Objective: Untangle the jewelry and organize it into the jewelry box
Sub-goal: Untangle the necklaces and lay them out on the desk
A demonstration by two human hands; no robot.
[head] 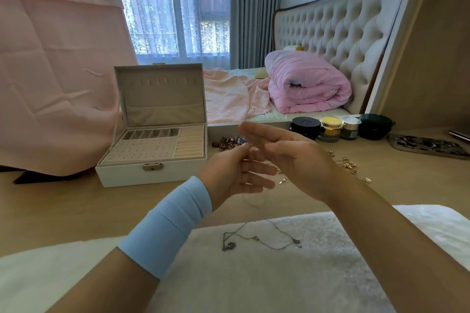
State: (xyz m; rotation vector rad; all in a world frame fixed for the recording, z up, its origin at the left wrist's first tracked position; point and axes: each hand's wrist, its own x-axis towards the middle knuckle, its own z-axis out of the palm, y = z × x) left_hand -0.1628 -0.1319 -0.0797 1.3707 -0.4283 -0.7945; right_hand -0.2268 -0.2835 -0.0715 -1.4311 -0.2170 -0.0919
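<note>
Above the pale wooden table [76, 206] — left hand [229, 173] fingers [258, 170] pinching a fine silvery chain [254, 204], right hand [300, 160] fingers [256, 131] straight, slack.

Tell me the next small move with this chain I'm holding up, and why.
Probably pinch the thin chain with the right hand and ease it straight. It hangs in a slack loop below the left hand, which seems to pinch it; the right hand's fingers are straight beside it. The jewelry box stands open; other necklaces lie tangled on the mat.
</note>
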